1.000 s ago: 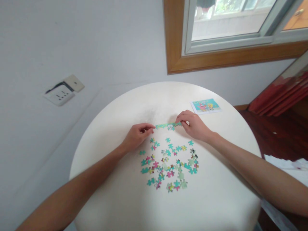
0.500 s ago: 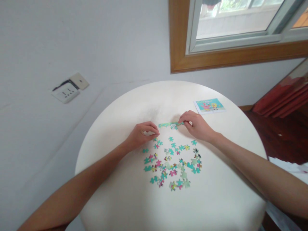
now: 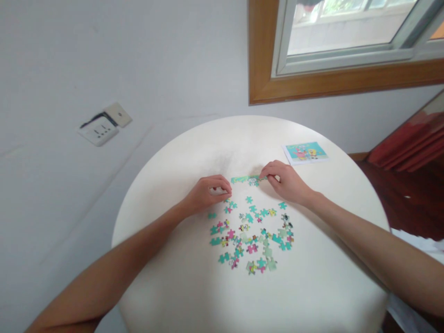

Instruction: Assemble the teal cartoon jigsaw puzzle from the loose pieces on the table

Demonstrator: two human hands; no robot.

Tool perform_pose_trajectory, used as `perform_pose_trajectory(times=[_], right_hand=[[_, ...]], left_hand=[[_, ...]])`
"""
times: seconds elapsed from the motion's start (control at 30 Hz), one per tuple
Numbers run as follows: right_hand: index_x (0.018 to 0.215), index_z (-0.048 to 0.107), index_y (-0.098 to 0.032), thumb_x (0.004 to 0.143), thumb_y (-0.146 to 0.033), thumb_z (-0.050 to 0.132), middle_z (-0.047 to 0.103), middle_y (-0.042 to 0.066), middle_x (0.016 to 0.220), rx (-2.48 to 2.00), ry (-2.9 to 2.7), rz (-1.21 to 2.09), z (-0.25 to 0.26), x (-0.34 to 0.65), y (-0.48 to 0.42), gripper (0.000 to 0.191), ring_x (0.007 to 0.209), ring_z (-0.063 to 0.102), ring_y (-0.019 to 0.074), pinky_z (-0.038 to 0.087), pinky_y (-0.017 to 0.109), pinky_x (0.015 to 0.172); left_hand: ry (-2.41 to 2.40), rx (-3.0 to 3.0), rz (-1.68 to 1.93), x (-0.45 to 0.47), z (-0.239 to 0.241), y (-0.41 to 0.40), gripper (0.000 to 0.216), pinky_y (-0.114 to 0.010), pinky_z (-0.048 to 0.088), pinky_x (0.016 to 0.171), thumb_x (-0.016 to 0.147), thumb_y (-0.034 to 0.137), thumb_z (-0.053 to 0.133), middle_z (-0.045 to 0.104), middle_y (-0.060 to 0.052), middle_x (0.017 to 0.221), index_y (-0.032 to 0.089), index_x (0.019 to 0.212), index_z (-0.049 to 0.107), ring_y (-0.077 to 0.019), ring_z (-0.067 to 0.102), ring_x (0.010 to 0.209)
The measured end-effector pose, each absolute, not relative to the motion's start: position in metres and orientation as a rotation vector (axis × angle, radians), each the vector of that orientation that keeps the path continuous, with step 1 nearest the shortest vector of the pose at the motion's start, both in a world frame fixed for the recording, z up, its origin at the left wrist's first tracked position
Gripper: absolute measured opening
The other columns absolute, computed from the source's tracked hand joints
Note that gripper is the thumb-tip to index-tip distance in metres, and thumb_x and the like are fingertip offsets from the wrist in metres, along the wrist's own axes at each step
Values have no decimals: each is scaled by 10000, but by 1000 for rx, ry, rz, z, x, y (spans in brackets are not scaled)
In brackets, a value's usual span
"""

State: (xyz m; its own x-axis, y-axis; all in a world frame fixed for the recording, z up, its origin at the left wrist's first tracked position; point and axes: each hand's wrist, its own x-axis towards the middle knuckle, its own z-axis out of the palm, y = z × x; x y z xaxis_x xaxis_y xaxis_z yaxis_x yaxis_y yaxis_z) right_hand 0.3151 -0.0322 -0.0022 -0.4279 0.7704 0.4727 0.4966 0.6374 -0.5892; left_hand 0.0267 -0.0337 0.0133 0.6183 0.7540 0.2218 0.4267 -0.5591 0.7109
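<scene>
Just left of your right hand (image 3: pixel 282 179), the puzzle strip (image 3: pixel 241 179) lies under bunched fingertips; can't tell if they're gripping. Your left hand (image 3: pixel 210 190) is nearly pinched near the other end, contents hidden. Sideways pressure could buckle the strip; a dragging left hand might scatter the loose pieces (image 3: pixel 252 249) below it.

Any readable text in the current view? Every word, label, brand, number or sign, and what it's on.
None legible.
Rectangular teal picture card with white border: yellowish marks along its top, possibly lettering, too blurred to read.
Joined green cardboard puzzle strip: pale marks, too small to read.
White plastic wall socket: no lettering I can make out.
</scene>
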Motion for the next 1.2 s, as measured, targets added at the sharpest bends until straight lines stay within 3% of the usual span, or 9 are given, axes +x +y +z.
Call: perform_pose_trajectory(times=[0.3, 0.7, 0.97, 1.2], right_hand=[[846, 717, -214, 789, -27, 450, 698, 54, 886, -980, -2113, 478, -2, 314, -32, 331, 899, 609, 214, 476, 390, 843], [861, 711, -193, 798, -44, 437, 694, 58, 894, -1005, -2123, 490, -1, 315, -33, 318, 905, 597, 201, 454, 354, 853], [860, 704, -193, 796, -38, 441, 693, 55, 903, -1000, -2125, 483, 1, 316, -33, 312, 906, 593, 196, 448, 346, 865], [870, 712, -197, 811, -61, 475, 698, 63, 908, -998, -2125, 480, 2, 316, -33, 279, 913, 597, 205, 451, 359, 848]], left_hand=[[1123, 2281, 697, 8, 23, -17, 152, -245, 432, 681, 881, 321, 645, 715, -34, 906, 193, 863, 726, -139, 617, 776], [998, 2181, 522, 6, 6, -15, 217, -258, 480, 683, 793, 365, 768, 710, -72, 946, 190, 919, 793, -173, 647, 830], [965, 2230, 441, 6, 7, -15, 260, -238, 458, 621, 776, 370, 792, 705, -69, 947, 182, 955, 787, -135, 608, 732], [973, 2297, 683, 14, 13, -22, 191, -236, 502, 703, 872, 335, 702, 718, -59, 956, 205, 992, 774, -137, 640, 795]])
